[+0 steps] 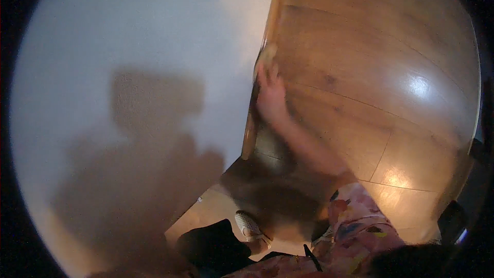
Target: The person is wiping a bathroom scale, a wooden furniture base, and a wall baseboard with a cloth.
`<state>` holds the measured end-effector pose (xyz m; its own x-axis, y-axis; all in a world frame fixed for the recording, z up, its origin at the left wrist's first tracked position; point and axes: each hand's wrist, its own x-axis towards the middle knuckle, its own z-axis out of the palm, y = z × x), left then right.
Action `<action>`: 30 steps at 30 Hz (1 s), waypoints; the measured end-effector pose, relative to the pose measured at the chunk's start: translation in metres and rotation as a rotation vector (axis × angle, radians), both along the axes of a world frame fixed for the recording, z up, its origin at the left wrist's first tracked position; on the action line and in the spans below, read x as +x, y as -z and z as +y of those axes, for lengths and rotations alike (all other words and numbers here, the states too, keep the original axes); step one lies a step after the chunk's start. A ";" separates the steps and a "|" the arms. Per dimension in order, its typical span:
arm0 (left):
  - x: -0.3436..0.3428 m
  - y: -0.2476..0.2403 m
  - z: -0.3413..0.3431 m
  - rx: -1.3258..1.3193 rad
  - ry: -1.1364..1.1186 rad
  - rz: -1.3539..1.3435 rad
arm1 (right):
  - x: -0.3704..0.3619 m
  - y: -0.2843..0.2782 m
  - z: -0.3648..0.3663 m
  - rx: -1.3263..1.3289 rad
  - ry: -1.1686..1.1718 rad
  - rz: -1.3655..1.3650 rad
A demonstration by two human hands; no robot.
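My right arm, in a pink patterned sleeve point(357, 221), reaches forward and to the left. Its hand point(271, 98) is slightly blurred and lies low at the wooden baseboard point(249, 136), where wall and floor meet. Under the fingertips is a pale yellowish piece point(267, 55), pressed against the baseboard's top edge; blur hides whether it is a cloth or a sponge. The fingers are stretched forward over it. My left hand does not show.
A pale wall point(170, 31) fills the left side and carries my shadow. Wood-plank floor point(370, 72) spreads to the right, with bright reflections. Below are my white perforated shoe point(248, 225) and a black-clothed leg point(213, 242). A dark object point(453, 221) stands at the right rim.
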<state>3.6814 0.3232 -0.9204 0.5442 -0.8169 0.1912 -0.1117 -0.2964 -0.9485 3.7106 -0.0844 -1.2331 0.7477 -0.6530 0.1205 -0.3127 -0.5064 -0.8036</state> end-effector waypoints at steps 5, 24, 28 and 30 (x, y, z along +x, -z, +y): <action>0.004 0.001 -0.002 0.274 -0.186 -0.165 | -0.103 -0.032 0.136 0.113 -0.160 0.109; 0.012 -0.042 -0.205 -1.161 0.989 0.230 | -0.190 -0.127 -0.102 1.756 -0.047 -0.366; 0.025 -0.032 -0.191 -1.131 0.912 0.226 | -0.190 -0.188 -0.149 1.669 0.191 -0.559; 0.051 0.003 -0.156 -1.236 0.885 0.331 | -0.183 -0.208 -0.130 1.664 0.206 -0.768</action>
<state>3.7323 0.1672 -0.9234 0.1443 -0.3198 0.9364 -0.8143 -0.5760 -0.0713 3.5275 -0.2149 -1.0252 0.7490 -0.5019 -0.4325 0.3730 0.8589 -0.3508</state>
